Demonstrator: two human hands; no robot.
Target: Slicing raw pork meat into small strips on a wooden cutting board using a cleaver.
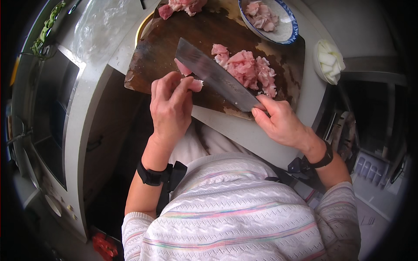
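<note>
My right hand grips the handle of a broad-bladed kitchen knife, whose blade slants up and left across a dark wooden cutting board. At the board's near left edge, my left hand has its fingers bent around a small piece of raw meat. Another strip of meat lies against the blade just beyond those fingers. Right of the knife is a heap of sliced raw meat. A larger chunk of meat sits at the far left of the board.
A blue-rimmed bowl with meat slices stands at the board's far right. Beyond the right edge is a white bowl of pale cut vegetable. A clear plastic bag lies on the left counter, near a sink and green leafy stalks.
</note>
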